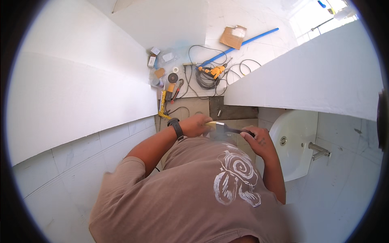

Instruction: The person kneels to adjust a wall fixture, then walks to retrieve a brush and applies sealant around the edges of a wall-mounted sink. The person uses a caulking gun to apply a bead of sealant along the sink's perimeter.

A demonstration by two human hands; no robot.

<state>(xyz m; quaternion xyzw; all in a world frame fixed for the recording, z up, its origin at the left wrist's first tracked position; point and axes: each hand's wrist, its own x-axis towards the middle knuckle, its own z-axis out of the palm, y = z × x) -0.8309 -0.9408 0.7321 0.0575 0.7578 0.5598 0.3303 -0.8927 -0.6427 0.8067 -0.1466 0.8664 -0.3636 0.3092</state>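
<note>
Left hand: the left hand point(197, 124), with a dark watch point(176, 127) on its wrist, is closed around the pale, yellowish end of a long tool point(221, 127).
Right hand: the right hand point(257, 139) is curled shut over the dark end of the same tool, just right of the left hand.
Tool: it is held level between both hands, in front of the chest and above the floor; a shiny metal part shows midway along it. Its kind cannot be told; pliers or a similar hand tool is only a guess.
Right of the hands: a white washbasin point(293, 141) with a metal tap point(319, 150) is fixed to the tiled wall, close beside the right hand.
Beyond the hands: a yellow folding rule point(163, 104), red-handled pliers point(176, 90), a yellow power tool point(214, 71) with coiled cables point(206, 81), a blue pipe point(239, 47), a piece of cardboard point(233, 37) and small packets are spread over the floor point(227, 111).
Progress: the basin and tap are judged to be mounted already; the tool is merely being gripped, and no workpiece is seen touching it, so what is left cannot be read.
Hidden: the fingers' undersides, the tool's middle and whatever lies under the hands are covered by the brown shirt point(202, 186) and the forearms.
</note>
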